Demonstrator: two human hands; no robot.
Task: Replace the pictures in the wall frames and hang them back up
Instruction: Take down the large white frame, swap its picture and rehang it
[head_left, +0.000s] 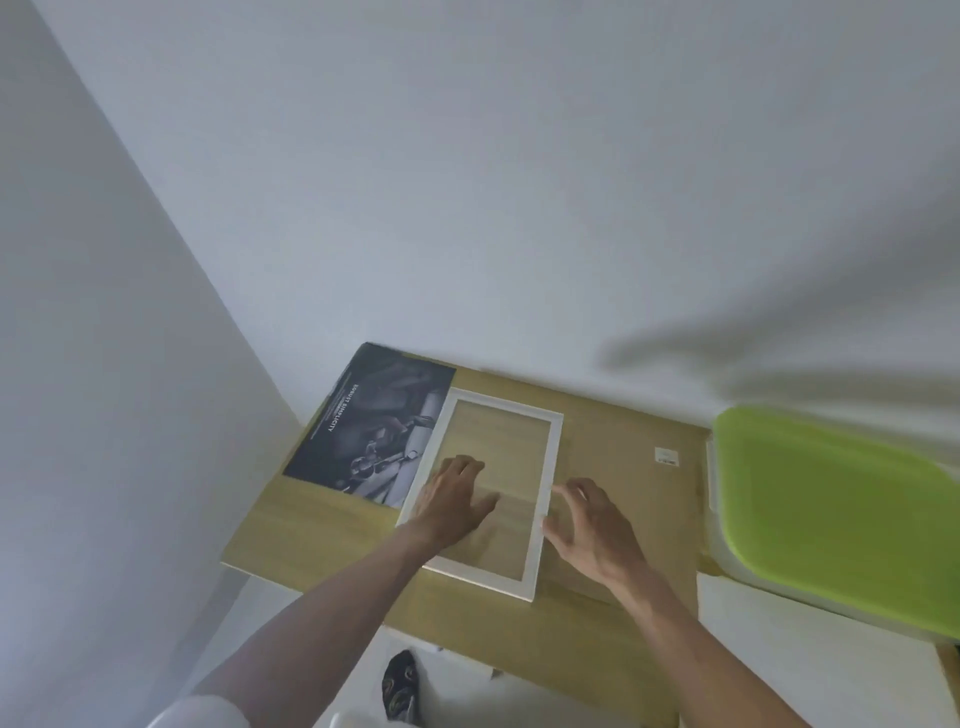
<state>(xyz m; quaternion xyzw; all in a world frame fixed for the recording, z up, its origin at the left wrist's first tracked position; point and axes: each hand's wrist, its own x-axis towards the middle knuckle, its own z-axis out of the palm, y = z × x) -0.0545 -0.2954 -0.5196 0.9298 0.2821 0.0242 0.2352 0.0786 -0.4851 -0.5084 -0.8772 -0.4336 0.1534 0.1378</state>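
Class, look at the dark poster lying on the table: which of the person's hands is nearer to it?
Left. The left hand rests on the white frame beside the dark poster; the right hand is at the frame's far edge.

The green-lidded box (831, 514) runs off the right edge, the small label (667, 456) at centre right is unreadable, and the left hand (454, 499) hides the white frame's (553, 467) near-left rail.

White sleeve (208, 714) (bare forearms), patterned sock (399, 686)

Soft even light, slight blur, warped edges.
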